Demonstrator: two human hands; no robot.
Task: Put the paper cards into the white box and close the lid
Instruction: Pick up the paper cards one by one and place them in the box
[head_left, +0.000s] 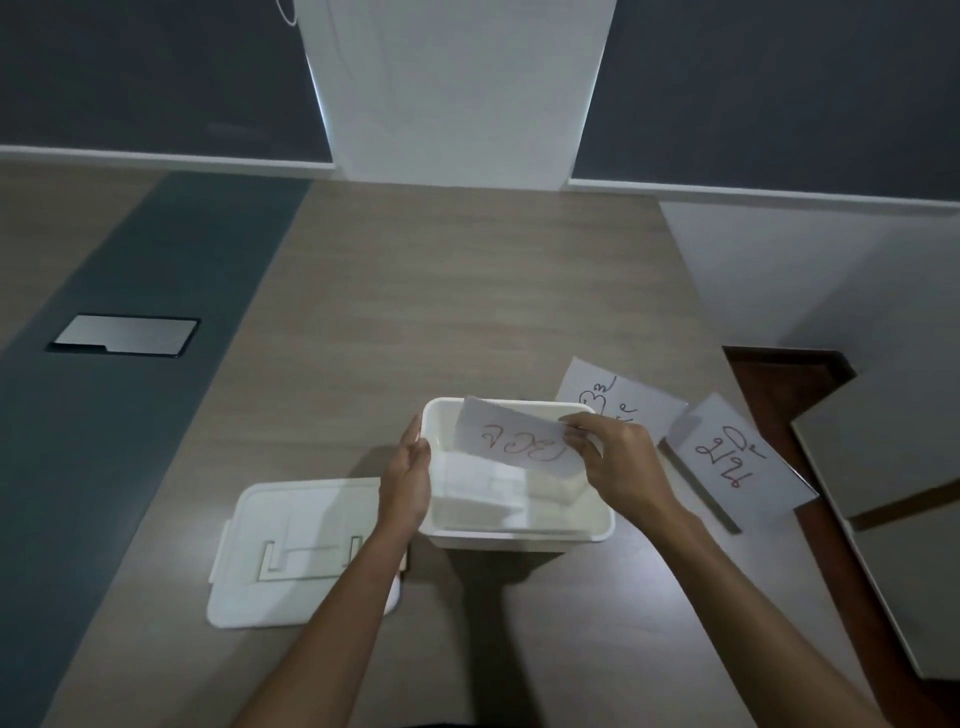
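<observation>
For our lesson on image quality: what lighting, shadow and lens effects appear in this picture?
Head view: dim, even lighting; wide-angle lens bows the wall's skirting; white box casts a soft shadow toward the viewer on the table; held card is slightly soft, red writing still visible.

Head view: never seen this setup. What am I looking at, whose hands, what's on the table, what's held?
No machine here: a person wears a wide-angle camera on the head, looking down at their own bare hands. On the wooden table stands an open white box; its lid lies flat to the left of it. The right hand has a paper card with red writing in its grip, over the box. The left hand rests open against the box's left wall. Two more cards lie on the table to the right. A dark hatch sits in the tabletop, far left.
</observation>
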